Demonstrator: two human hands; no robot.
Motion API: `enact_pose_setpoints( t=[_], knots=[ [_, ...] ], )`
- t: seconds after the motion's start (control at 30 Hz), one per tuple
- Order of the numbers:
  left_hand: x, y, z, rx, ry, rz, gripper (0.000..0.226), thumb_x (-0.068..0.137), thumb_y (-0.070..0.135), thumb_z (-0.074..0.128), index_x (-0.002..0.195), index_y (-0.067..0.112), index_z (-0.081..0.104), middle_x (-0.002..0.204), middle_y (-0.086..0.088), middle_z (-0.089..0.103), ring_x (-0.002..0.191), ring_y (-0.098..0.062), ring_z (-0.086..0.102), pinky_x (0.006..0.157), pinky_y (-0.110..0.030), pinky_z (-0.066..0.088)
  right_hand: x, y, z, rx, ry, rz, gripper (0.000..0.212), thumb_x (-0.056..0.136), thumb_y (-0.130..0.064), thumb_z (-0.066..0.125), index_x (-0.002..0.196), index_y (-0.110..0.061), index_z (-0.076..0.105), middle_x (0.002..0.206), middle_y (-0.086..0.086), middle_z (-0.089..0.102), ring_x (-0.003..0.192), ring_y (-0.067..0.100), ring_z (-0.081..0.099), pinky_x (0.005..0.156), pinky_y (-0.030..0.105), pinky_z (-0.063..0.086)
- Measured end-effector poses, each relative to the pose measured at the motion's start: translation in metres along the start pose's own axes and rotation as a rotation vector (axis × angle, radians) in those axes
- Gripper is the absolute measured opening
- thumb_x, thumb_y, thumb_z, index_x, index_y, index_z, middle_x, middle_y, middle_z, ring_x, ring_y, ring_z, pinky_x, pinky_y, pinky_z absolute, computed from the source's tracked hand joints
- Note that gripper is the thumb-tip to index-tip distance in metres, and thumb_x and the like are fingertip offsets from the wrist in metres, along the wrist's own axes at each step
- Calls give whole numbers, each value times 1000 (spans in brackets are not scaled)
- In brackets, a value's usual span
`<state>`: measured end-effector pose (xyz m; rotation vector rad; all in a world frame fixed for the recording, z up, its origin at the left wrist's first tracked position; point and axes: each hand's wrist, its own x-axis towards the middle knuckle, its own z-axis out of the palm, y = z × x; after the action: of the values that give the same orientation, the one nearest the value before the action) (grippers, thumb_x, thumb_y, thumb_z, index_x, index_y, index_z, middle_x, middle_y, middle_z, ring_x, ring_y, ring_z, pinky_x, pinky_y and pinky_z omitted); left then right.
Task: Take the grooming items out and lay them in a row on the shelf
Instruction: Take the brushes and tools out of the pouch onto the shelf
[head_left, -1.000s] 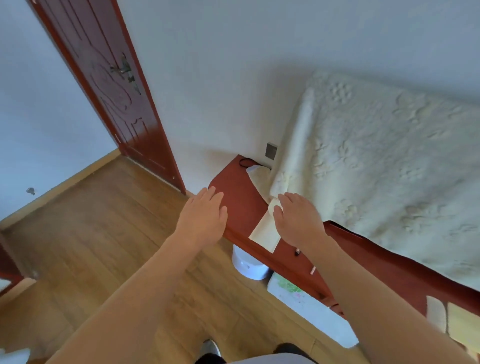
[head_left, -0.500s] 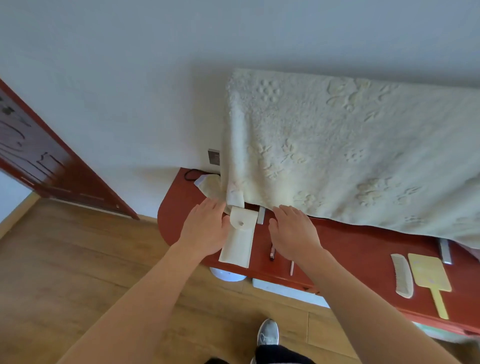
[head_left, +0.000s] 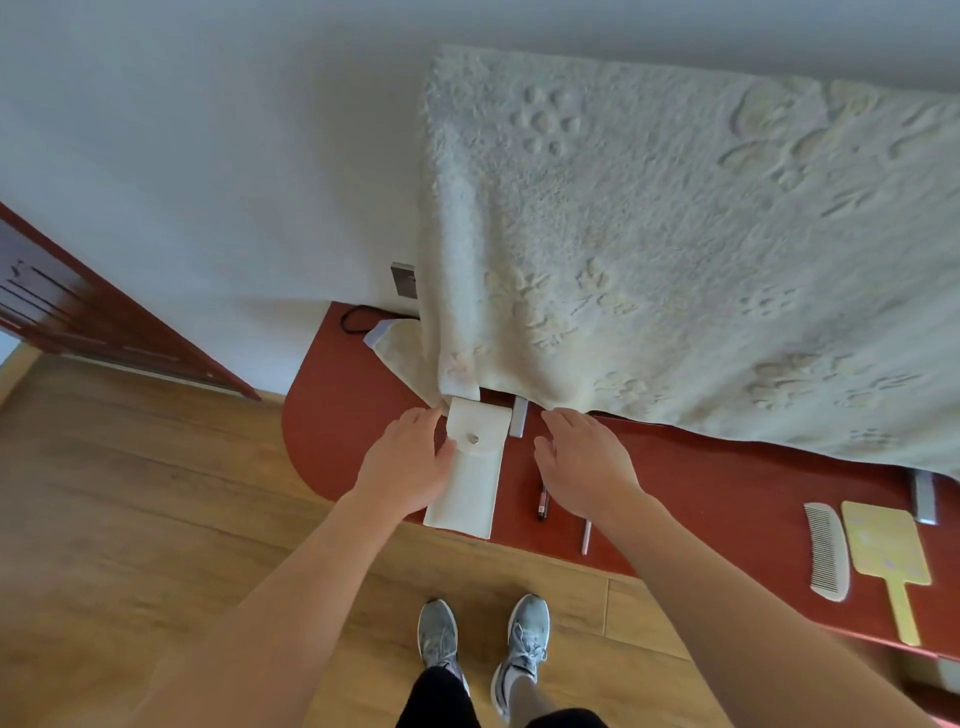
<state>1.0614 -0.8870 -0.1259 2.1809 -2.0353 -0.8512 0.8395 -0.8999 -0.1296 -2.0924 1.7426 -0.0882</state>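
Note:
A cream pouch (head_left: 470, 478) with a snap flap lies on the red-brown shelf (head_left: 727, 483), its flap folded down. My left hand (head_left: 410, 462) rests against the pouch's left edge, fingers spread. My right hand (head_left: 582, 460) hovers open just right of the pouch, holding nothing. Below it lie a dark pen-like stick (head_left: 543, 503) and a thin pale stick (head_left: 586, 536). A grey metal piece (head_left: 518, 419) sits beside the flap. Farther right lie a white comb (head_left: 827, 550), a yellow hand mirror (head_left: 889, 564) and another grey piece (head_left: 924, 498).
A thick cream blanket (head_left: 675, 249) hangs over the back of the shelf and hides its rear part. A wall socket (head_left: 403, 281) and black cord (head_left: 353, 318) sit at the shelf's left end. Wooden floor (head_left: 130, 493), a red door (head_left: 78, 317) and my shoes (head_left: 483, 634) are below.
The view swung right and down from the door to the shelf. My left hand came onto the pouch's left side. My right hand let go of the pouch, whose flap is now closed.

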Motion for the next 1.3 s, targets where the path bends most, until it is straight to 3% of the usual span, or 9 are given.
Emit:
enact_pose_setpoints(
  t=[0.23, 0.47, 0.67, 0.73, 0.83, 1.07, 1.3],
  knots=[
    [22, -23, 29, -202, -92, -156, 74, 89, 58, 55, 149, 20, 35, 143, -3, 48, 128, -19, 50, 102, -40, 47, 15, 0, 30, 74, -6, 84, 39, 98, -34, 44, 132, -17, 53, 135, -4, 54, 125, 17, 47, 99, 32, 41],
    [38, -17, 50, -352, -150, -271, 94, 73, 47, 78, 149, 16, 33, 130, -4, 57, 118, -24, 58, 95, -41, 52, 11, 8, 49, 153, -9, 110, 43, 96, -35, 53, 136, -21, 51, 137, -6, 54, 127, 15, 47, 101, 29, 40],
    [47, -14, 61, -421, -139, -325, 77, 75, 21, 78, 143, 12, 42, 123, -1, 60, 97, -16, 58, 75, -31, 52, 21, -7, 63, 179, 6, 15, 42, 95, -34, 56, 134, -20, 54, 134, -6, 56, 124, 14, 49, 98, 28, 42],
    [49, -14, 63, -474, -161, -347, 56, 74, 18, 79, 123, 6, 56, 115, 3, 61, 92, -14, 58, 72, -34, 52, 22, -10, 65, 186, 14, 9, 42, 95, -34, 56, 135, -20, 53, 135, -6, 55, 125, 13, 49, 99, 27, 41],
    [49, -19, 61, -588, -215, -379, 36, 70, 15, 82, 99, 10, 63, 100, -6, 70, 87, -19, 67, 75, -38, 56, 23, -12, 63, 205, 38, -6, 43, 95, -34, 57, 135, -19, 54, 136, -6, 55, 126, 13, 49, 100, 27, 41],
    [27, -10, 15, -826, -352, -242, 42, 67, 6, 81, 106, 18, 70, 98, 2, 76, 93, -19, 73, 90, -45, 57, 15, -20, 38, 238, 152, -167, 43, 86, -32, 71, 126, -19, 63, 133, -4, 58, 124, 16, 51, 96, 28, 43],
    [-15, 8, -41, -950, -462, -100, 42, 76, -1, 76, 113, 17, 68, 105, -1, 76, 98, -20, 72, 87, -39, 55, -6, -26, -5, 223, 268, -386, 37, 80, -34, 76, 114, -21, 71, 125, -3, 62, 113, 22, 55, 90, 34, 50]
  ],
)
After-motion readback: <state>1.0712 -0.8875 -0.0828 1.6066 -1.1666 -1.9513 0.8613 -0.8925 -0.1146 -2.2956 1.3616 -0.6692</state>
